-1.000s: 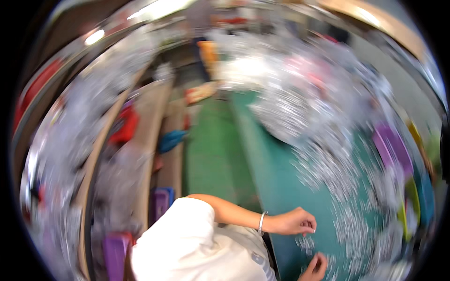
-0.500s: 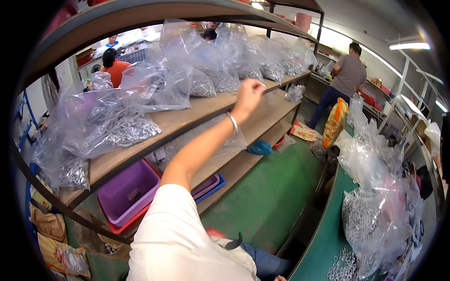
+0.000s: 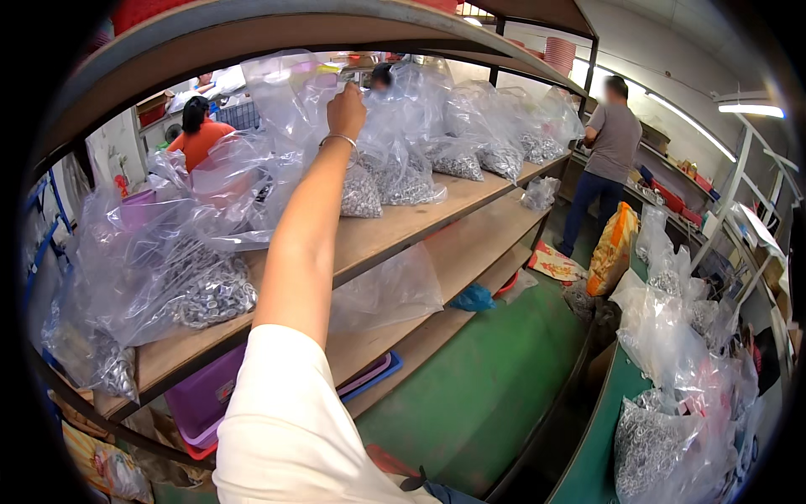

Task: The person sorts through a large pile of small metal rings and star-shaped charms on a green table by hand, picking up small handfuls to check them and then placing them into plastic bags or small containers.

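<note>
My left hand (image 3: 346, 111), with a bracelet on its wrist, reaches over the upper shelf. Its fingers are closed in a pinch at the upper part of a clear plastic bag (image 3: 285, 84); exactly where they grip the film is hard to see. Below the hand, a bag of small silver metal parts (image 3: 361, 195) rests on the shelf board (image 3: 403, 220), partly behind my forearm. To its left lies a slack, open bag with silver ring-like parts (image 3: 214, 290) in it. More filled bags (image 3: 457, 160) stand along the shelf to the right. My right hand is out of view.
Purple tubs (image 3: 201, 395) sit under the shelf, and a blue bag (image 3: 473, 298) lies on a lower board. On the right, a green table (image 3: 588, 437) carries bags of metal rings (image 3: 651, 445). A person in grey (image 3: 613, 134) stands beyond; another in orange (image 3: 201, 139) is behind the shelf.
My left hand has moved left and up, from in front of the right-hand bags to the top of a tall bag. The view has shifted slightly.
</note>
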`<state>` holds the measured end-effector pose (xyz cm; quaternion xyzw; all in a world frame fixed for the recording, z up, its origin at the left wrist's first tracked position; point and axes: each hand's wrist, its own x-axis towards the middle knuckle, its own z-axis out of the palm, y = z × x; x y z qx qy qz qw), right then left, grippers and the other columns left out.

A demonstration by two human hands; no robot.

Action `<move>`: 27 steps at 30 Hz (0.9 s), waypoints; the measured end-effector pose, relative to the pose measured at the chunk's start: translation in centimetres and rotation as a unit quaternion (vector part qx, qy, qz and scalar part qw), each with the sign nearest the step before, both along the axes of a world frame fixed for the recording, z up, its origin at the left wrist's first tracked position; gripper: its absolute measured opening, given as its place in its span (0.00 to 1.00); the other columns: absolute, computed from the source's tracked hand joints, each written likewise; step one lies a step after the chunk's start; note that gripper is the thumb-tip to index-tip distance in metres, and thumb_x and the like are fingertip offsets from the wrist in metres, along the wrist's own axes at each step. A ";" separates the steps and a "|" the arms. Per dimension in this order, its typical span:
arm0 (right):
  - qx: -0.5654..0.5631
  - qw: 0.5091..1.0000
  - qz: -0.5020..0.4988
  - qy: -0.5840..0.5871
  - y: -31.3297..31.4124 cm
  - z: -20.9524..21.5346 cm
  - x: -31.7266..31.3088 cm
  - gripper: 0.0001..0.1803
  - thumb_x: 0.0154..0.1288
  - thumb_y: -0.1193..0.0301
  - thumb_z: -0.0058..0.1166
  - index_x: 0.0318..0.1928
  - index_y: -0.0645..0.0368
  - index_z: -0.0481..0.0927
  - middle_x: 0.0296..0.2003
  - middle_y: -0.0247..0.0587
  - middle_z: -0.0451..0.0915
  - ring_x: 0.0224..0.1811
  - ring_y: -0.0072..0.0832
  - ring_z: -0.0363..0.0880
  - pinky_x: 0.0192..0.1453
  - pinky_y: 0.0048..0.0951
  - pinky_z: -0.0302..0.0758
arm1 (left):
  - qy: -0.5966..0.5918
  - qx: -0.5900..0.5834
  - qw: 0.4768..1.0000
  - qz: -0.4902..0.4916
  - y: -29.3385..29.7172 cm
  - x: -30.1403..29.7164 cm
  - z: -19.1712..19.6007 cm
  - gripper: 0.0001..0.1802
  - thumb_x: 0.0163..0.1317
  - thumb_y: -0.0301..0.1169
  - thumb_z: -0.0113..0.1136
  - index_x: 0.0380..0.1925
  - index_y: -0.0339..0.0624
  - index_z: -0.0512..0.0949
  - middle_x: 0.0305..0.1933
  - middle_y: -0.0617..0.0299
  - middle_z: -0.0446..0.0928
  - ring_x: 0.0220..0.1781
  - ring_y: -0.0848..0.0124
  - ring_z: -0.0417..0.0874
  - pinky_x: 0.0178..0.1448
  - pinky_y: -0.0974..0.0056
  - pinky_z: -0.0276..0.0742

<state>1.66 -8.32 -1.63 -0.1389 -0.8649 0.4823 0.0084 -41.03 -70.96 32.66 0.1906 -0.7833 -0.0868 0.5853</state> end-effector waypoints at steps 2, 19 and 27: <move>-0.004 1.000 0.000 -0.011 -0.1 0.5 -0.5 0.14 0.68 0.67 0.56 0.46 0.67 0.79 0.38 0.51 0.82 0.40 0.34 0.80 0.48 0.33 0.76 | -0.038 0.011 0.997 0.065 -1.0 -0.2 0.1 0.07 0.61 0.29 0.58 0.37 0.38 0.77 0.36 0.46 0.83 0.40 0.49 0.84 0.46 0.49 0.79; 0.029 0.999 0.024 -0.009 1.2 -3.3 0.4 0.14 0.68 0.68 0.55 0.48 0.66 0.78 0.42 0.52 0.81 0.45 0.37 0.81 0.52 0.35 0.77 | 0.135 0.173 0.972 -0.083 -5.3 5.4 3.7 0.11 0.57 0.28 0.54 0.39 0.37 0.80 0.40 0.43 0.83 0.45 0.46 0.83 0.51 0.52 0.79; 0.036 0.999 0.011 0.019 0.7 -3.7 0.8 0.14 0.68 0.69 0.56 0.48 0.66 0.78 0.41 0.52 0.81 0.44 0.37 0.81 0.51 0.36 0.77 | 0.302 -0.168 0.930 -0.128 -0.3 5.9 5.6 0.08 0.67 0.29 0.52 0.44 0.44 0.74 0.41 0.48 0.83 0.46 0.46 0.82 0.47 0.48 0.77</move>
